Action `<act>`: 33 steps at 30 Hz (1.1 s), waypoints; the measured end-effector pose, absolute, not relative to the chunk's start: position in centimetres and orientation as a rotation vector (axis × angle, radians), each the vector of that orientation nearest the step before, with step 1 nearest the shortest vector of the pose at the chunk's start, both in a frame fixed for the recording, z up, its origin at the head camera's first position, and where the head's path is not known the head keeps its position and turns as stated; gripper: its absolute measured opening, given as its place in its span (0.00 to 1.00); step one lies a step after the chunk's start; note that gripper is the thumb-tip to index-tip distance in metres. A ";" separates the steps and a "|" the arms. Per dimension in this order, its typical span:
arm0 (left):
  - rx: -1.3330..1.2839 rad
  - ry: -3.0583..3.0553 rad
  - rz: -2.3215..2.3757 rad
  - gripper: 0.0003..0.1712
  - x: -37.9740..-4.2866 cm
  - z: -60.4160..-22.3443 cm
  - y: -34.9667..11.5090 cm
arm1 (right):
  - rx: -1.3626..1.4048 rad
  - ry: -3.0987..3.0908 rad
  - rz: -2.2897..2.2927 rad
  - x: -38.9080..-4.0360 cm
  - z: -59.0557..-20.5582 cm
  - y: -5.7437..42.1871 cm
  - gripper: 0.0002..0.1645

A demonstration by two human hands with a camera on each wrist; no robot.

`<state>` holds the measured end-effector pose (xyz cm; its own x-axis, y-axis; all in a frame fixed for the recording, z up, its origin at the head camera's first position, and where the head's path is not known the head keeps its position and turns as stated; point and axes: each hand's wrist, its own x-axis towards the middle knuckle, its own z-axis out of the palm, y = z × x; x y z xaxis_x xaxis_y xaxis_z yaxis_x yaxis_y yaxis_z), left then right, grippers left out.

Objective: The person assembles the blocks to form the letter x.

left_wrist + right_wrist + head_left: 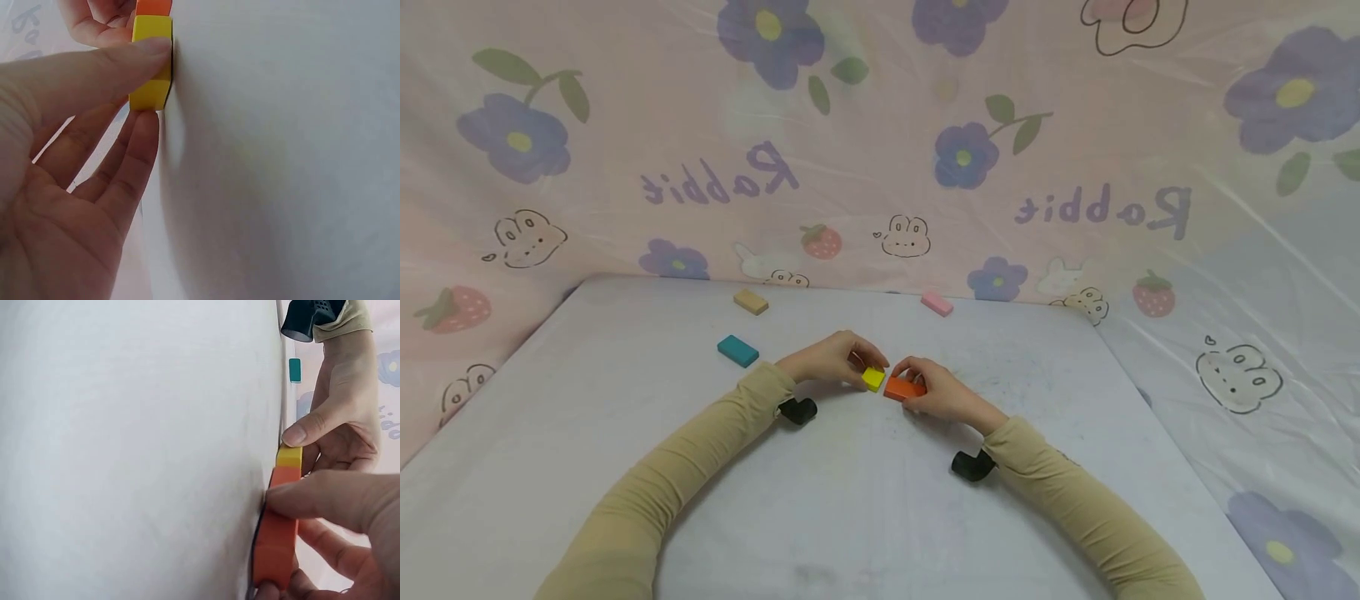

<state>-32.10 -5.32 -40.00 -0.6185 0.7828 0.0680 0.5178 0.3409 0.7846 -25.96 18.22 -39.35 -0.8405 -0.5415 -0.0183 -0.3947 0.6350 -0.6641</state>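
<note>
Mid-table in the head view, my left hand (833, 358) pinches a small yellow block (873, 379) between thumb and fingers. My right hand (946, 395) holds a longer orange block (904, 388) just to its right. The two blocks lie end to end, a narrow gap showing between them from above. Seen from the left wrist, the thumb lies across the side of the yellow block (152, 28). The right wrist view has the right thumb pressing the orange block (275, 547), with other fingers partly hidden behind it.
A teal block (737, 351) lies left of the left hand. Farther back are a tan block (750, 302) and a pink block (937, 303). Printed cloth (865, 183) rises behind the white table (850, 517). Black wrist cameras (973, 466) hang below both cuffs.
</note>
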 end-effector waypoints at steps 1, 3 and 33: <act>1.156 2.289 1.160 0.23 -32.1 -40.0 -5.3 | -0.769 2.642 -0.995 -26.0 -39.3 18.2 0.24; 1.155 2.290 1.161 0.23 -32.0 -40.0 -5.4 | -0.758 2.639 -0.997 -25.9 -39.2 18.1 0.24; 1.042 2.308 1.159 0.21 -31.9 -39.9 -5.9 | -0.730 2.533 -0.994 -25.5 -38.5 19.7 0.26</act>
<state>-31.91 -5.89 -39.85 -0.6659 0.7459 0.0122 0.4553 0.3934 0.7987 -25.54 19.65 -38.50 -0.8170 -0.5663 -0.1085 -0.3412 0.6265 -0.7007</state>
